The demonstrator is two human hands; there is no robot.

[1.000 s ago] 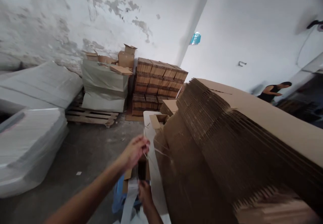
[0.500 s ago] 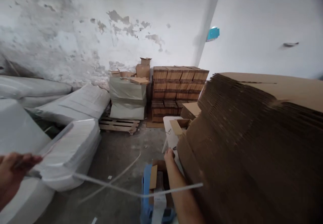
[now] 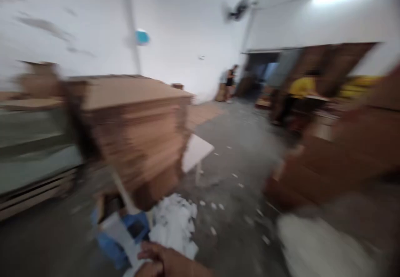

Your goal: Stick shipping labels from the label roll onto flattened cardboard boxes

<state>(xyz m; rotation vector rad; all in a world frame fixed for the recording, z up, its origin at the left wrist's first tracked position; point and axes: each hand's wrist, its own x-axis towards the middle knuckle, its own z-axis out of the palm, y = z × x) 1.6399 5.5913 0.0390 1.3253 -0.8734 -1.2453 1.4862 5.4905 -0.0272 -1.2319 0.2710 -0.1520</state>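
At the bottom edge a hand shows, fingers curled, resting against a white strip that runs up and left from it; whether the grip is closed on the strip cannot be told through the blur, nor which hand it is (only one shows clearly). Just beside the strip sits a blue stool with a small open carton on it, and touching its right side lies a heap of white scraps on the grey floor. Behind these rises a tall stack of flattened cardboard, its top level, with a white board leaning out from its right lower corner. To the right, near, another brown cardboard pile stands with a white bundle in front of it. Further back, a person in a yellow top is at a counter, and well beyond, against the far white wall, another person stands by the doorway.
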